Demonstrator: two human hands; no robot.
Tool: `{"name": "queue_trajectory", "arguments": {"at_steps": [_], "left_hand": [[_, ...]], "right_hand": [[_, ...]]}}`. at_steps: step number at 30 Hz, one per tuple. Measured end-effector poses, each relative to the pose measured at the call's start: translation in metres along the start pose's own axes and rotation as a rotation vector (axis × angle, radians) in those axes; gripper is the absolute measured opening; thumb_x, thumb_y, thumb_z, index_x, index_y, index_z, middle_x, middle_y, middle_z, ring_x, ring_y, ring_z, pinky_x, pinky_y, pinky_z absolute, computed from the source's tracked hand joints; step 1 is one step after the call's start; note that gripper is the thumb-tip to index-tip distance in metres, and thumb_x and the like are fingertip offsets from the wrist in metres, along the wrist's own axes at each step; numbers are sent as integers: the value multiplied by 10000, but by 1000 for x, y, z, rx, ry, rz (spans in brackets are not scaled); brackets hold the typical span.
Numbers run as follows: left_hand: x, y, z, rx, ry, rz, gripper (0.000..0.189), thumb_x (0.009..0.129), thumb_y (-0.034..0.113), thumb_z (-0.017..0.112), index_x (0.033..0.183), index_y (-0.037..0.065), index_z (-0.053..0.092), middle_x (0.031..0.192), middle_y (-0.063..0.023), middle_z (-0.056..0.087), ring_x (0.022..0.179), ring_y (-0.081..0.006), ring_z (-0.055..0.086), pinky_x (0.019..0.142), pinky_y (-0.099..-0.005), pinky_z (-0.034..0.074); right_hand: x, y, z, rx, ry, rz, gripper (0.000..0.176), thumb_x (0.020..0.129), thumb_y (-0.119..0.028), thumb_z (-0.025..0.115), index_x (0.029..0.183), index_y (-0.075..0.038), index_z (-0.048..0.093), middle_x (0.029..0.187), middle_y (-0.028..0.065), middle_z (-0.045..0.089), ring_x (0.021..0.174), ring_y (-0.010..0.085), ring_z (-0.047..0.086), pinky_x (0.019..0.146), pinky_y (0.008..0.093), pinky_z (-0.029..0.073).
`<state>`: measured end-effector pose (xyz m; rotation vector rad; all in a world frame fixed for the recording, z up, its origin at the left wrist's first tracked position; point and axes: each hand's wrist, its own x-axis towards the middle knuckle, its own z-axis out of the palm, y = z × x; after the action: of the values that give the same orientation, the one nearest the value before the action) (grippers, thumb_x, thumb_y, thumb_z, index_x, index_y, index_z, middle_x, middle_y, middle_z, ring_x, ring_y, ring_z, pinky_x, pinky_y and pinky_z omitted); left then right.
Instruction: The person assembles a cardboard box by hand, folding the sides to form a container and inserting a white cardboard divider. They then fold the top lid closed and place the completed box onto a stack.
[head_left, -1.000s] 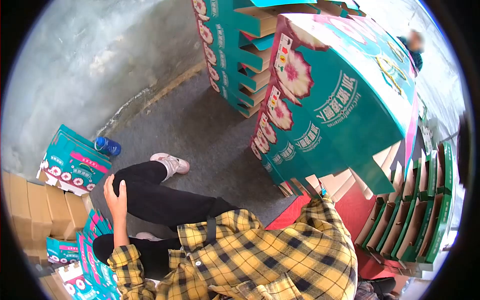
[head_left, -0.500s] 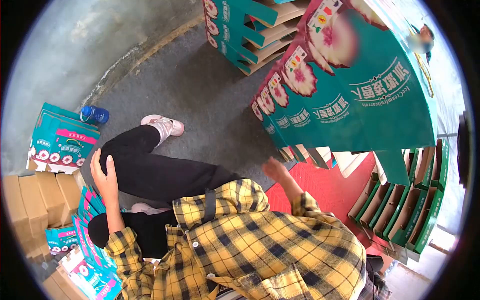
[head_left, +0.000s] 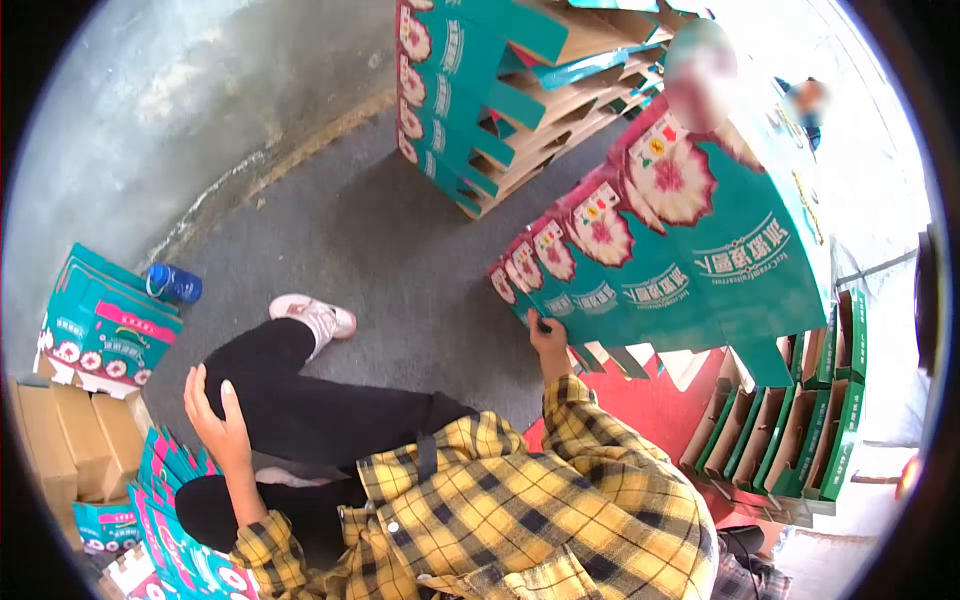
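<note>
My left hand (head_left: 224, 432) is held above my dark trouser leg, fingers stretched out and thumb apart, holding nothing. My right hand (head_left: 548, 338) is at the lower left edge of a teal carton (head_left: 730, 270) printed with pink and white round slices. Its fingers are curled against that edge, partly hidden; a small dark patch shows between them that I cannot make out. The carton leads a row of similar flattened cartons standing on edge, with flaps sticking out below.
Another stack of teal cartons (head_left: 450, 90) stands farther back. At left are folded cartons (head_left: 105, 320), a blue bottle (head_left: 178, 283) and brown cardboard boxes (head_left: 75, 425). Green-edged open boxes (head_left: 780, 430) stand at right, by a red mat (head_left: 640, 400). A person (head_left: 806, 105) is in the distance.
My right hand has moved up from beside the carton row to its lower edge. My left hand stays open over my leg. The whole view has shifted slightly.
</note>
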<state>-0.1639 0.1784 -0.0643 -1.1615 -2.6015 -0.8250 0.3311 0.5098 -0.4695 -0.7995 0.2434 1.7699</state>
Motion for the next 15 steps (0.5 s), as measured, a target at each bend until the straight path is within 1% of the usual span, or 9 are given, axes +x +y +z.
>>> {"name": "queue_trajectory", "arguments": {"at_steps": [1,3,7,8,10,11,12,14,15], "left_hand": [[1,4,0,7,1,-6,381,872,174,547,1210,4,504,1255,-186,485,1188,-325,437,1016,-405,299],[3,10,1,25,-1,-6,374,882,178,533,1213,7,504,1260,-181,484,1192,-320,436,1024,-402,289],[7,18,0,20,-33,-22,372,883,173,529,1219,13,503,1280,-178,469,1206,-315,424,1028,-399,289],[7,17,1,28,-40,-28,372,883,173,529,1219,13,503,1280,-178,469,1206,-315,424,1028,-399,289],[5,15,0,26,-61,-35,412,863,168,547,1242,19,484,1288,-186,453,1213,-328,406,1031,-414,280],[5,15,0,25,-65,-33,408,868,170,541,1242,17,485,1288,-184,454,1215,-327,406,1030,-410,281],[4,14,-1,37,-77,-47,408,868,170,541,1242,17,485,1288,-184,454,1215,-327,406,1030,-410,281],[0,12,0,30,-57,-29,402,872,171,535,1239,14,486,1290,-184,453,1216,-325,406,1028,-410,283],[-2,9,1,41,-61,-29,403,876,175,532,1240,11,484,1294,-189,449,1217,-325,405,1029,-409,280]], "right_hand": [[-3,-3,14,2,-16,1,454,735,104,419,1188,107,394,1176,260,450,1133,378,448,873,430,518],[-31,-8,52,202,207,144,512,732,117,400,1241,88,352,1255,258,377,1157,398,419,846,397,539],[-40,-9,74,205,287,93,508,732,120,392,1236,107,331,1274,264,343,1163,399,416,833,368,552],[-35,-14,73,202,298,99,508,732,120,392,1236,107,331,1274,264,343,1163,399,416,833,368,552],[-25,-24,63,261,278,203,526,729,121,381,1253,87,345,1268,255,368,1176,419,395,815,376,552],[-30,-23,69,217,273,147,529,722,122,379,1249,87,350,1263,253,374,1154,428,415,801,380,557],[-25,-25,67,208,291,155,529,722,122,379,1249,87,350,1263,253,374,1154,428,415,801,380,557],[-16,-37,62,187,204,185,506,736,118,390,1236,121,317,1269,253,348,1159,383,425,854,372,541],[-12,-40,64,188,218,190,506,736,118,390,1236,121,317,1269,253,348,1159,383,425,854,372,541]]}}
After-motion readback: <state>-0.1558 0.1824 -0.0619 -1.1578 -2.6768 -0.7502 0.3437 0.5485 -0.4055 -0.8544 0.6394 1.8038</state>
